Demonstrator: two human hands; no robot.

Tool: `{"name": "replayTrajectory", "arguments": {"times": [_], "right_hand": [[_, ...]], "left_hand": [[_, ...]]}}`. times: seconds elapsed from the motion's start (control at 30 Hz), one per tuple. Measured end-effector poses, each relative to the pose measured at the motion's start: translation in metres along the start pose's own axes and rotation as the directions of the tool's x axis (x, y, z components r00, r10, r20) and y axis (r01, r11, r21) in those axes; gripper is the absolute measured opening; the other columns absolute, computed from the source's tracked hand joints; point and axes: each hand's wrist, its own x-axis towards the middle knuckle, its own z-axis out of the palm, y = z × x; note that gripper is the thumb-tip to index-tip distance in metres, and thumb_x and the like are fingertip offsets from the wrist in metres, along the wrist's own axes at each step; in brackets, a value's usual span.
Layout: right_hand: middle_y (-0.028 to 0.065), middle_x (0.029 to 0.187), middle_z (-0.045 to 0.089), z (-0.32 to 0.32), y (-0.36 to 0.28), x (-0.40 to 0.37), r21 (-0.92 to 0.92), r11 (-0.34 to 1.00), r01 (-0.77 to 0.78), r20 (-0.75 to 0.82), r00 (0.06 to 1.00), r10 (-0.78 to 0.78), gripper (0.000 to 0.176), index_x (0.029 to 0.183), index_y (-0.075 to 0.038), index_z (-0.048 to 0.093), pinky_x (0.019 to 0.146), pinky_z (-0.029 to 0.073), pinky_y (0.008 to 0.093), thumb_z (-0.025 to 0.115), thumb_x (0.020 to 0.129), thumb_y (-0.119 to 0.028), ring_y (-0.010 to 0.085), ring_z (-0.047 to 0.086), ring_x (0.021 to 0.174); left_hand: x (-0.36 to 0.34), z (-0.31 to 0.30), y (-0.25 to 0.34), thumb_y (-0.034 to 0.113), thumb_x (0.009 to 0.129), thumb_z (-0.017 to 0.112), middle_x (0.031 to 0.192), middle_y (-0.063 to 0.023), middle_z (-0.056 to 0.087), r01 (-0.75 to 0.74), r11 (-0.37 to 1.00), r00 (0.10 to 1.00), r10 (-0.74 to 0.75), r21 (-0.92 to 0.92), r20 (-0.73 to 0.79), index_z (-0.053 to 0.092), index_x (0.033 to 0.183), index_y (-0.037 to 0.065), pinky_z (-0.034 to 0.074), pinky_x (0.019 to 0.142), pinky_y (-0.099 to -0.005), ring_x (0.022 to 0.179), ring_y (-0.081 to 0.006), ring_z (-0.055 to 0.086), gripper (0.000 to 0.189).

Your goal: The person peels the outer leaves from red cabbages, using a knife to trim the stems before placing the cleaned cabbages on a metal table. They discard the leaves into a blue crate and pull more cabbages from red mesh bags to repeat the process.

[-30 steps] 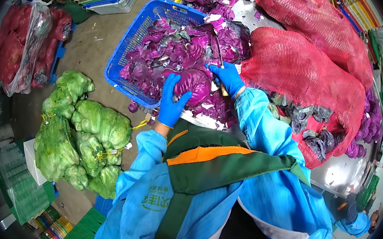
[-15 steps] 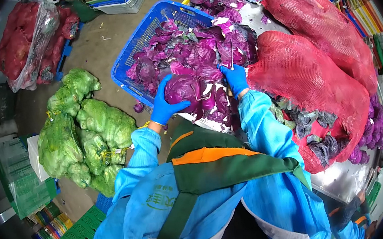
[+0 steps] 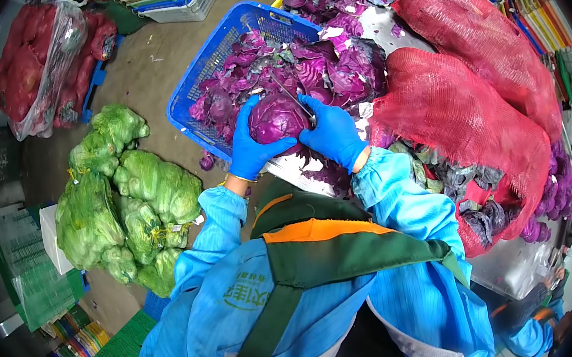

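A round red cabbage [image 3: 278,118] sits between my two blue-gloved hands, above the table edge. My left hand [image 3: 254,138] is wrapped round its left side, with the thumb along the near side. At its right side is my right hand [image 3: 331,130], closed on a knife [image 3: 291,96] whose thin blade slants up and left across the cabbage. The handle is mostly hidden in my fingers. Beyond the cabbage, loose purple leaves [image 3: 309,71] are heaped in and beside a blue crate [image 3: 201,69].
Red mesh sacks [image 3: 466,104] lie to the right, one spilling dark cabbages [image 3: 482,217]. Bagged green vegetables [image 3: 128,202] are piled on the floor at left. More red sacks [image 3: 37,65] stand behind them. A co-worker's sleeve [image 3: 529,340] shows at lower right.
My right hand has moved left and nearer to me, bringing the knife from beside the leaf heap to the cabbage. My left hand and the cabbage have shifted slightly.
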Motion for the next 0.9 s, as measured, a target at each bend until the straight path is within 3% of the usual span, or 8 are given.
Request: {"name": "replayTrajectory", "arguments": {"times": [0.13,0.27,0.33,0.43,0.53,0.63,0.77,0.9], "right_hand": [[0.0151,0.077,0.066,-0.004,0.03,0.013,0.292,0.951,-0.101,-0.147,0.978,0.149,0.038,0.111,-0.023,0.066,0.07,0.052,0.0421,0.066,0.073,-0.02,0.0332,0.066,0.076],[0.0157,0.088,0.067,-0.018,0.063,0.023,0.133,0.952,-0.277,-0.162,0.941,0.296,0.043,0.118,-0.019,0.063,0.071,0.051,0.042,0.067,0.075,-0.018,0.0331,0.066,0.081],[0.0165,0.099,0.066,-0.026,0.045,0.01,0.113,0.991,0.068,-0.403,0.915,-0.017,0.046,0.121,-0.014,0.061,0.074,0.051,0.0416,0.071,0.077,-0.02,0.0342,0.065,0.087],[0.0155,0.109,0.064,-0.036,0.002,0.004,0.323,0.935,0.15,-0.152,0.983,-0.105,0.051,0.118,-0.009,0.061,0.079,0.052,0.0393,0.077,0.074,-0.028,0.0331,0.065,0.094],[0.0141,0.101,0.066,-0.026,-0.011,0.006,0.004,0.941,0.34,-0.292,0.9,-0.324,0.049,0.114,-0.011,0.064,0.071,0.053,0.0395,0.078,0.072,-0.032,0.0332,0.066,0.083],[0.0139,0.107,0.065,-0.043,-0.025,0.011,-0.066,0.993,0.096,0.007,0.995,-0.096,0.046,0.11,-0.012,0.065,0.069,0.053,0.0401,0.076,0.072,-0.034,0.0335,0.066,0.081],[0.0157,0.116,0.063,-0.027,-0.011,0.008,-0.116,0.958,0.263,-0.239,0.929,-0.284,0.034,0.096,-0.01,0.065,0.068,0.054,0.0397,0.075,0.072,-0.033,0.0325,0.067,0.081],[0.0176,0.114,0.064,-0.024,-0.011,0.011,-0.043,0.977,0.206,-0.197,0.957,-0.211,0.03,0.096,-0.011,0.067,0.069,0.054,0.0395,0.075,0.073,-0.028,0.0329,0.067,0.083]], "left_hand": [[0.002,-0.008,-0.006,0.026,0.056,0.092,0.137,-0.0132,0.045,-0.011,0.999,1.0,0.01,-0.05,-0.007,0.036,0.14,0.006,0.038,0.107,-0.0397,0.126,-0.0263,0.046,0.103],[-0.002,-0.017,-0.007,0.024,0.063,0.086,0.141,-0.0107,0.041,0.055,0.918,0.998,-0.064,-0.393,-0.008,0.033,0.144,0.006,0.034,0.11,-0.0386,0.128,-0.0248,0.043,0.098],[0.004,-0.02,0.002,0.024,0.062,0.086,0.141,-0.0107,0.041,0.044,0.935,0.998,-0.06,-0.352,-0.033,0.033,0.144,0.006,0.034,0.11,-0.0385,0.128,-0.0246,0.043,0.099],[0.014,-0.024,0.01,0.023,0.061,0.088,0.141,-0.0107,0.041,0.029,0.966,0.998,-0.04,-0.258,-0.04,0.033,0.144,0.006,0.035,0.109,-0.0386,0.127,-0.0244,0.044,0.101],[0.023,-0.026,0.005,0.024,0.059,0.09,0.14,-0.0123,0.043,-0.019,0.989,1.0,0.018,-0.145,-0.01,0.034,0.142,0.005,0.037,0.108,-0.039,0.126,-0.0249,0.046,0.102],[0.024,-0.025,0.008,0.027,0.058,0.092,0.139,-0.0141,0.043,-0.06,0.996,0.998,0.06,-0.066,0.007,0.035,0.14,0.004,0.039,0.106,-0.0392,0.125,-0.025,0.047,0.102],[0.027,-0.022,0.022,0.028,0.056,0.092,0.139,-0.0145,0.044,-0.02,0.997,0.999,0.022,-0.07,0.032,0.036,0.14,0.004,0.039,0.106,-0.0394,0.125,-0.025,0.047,0.103],[0.028,-0.021,0.02,0.025,0.057,0.091,0.139,-0.0123,0.044,0.01,0.998,0.999,-0.007,-0.07,0.04,0.037,0.14,0.006,0.036,0.108,-0.0393,0.126,-0.025,0.046,0.101]]}}
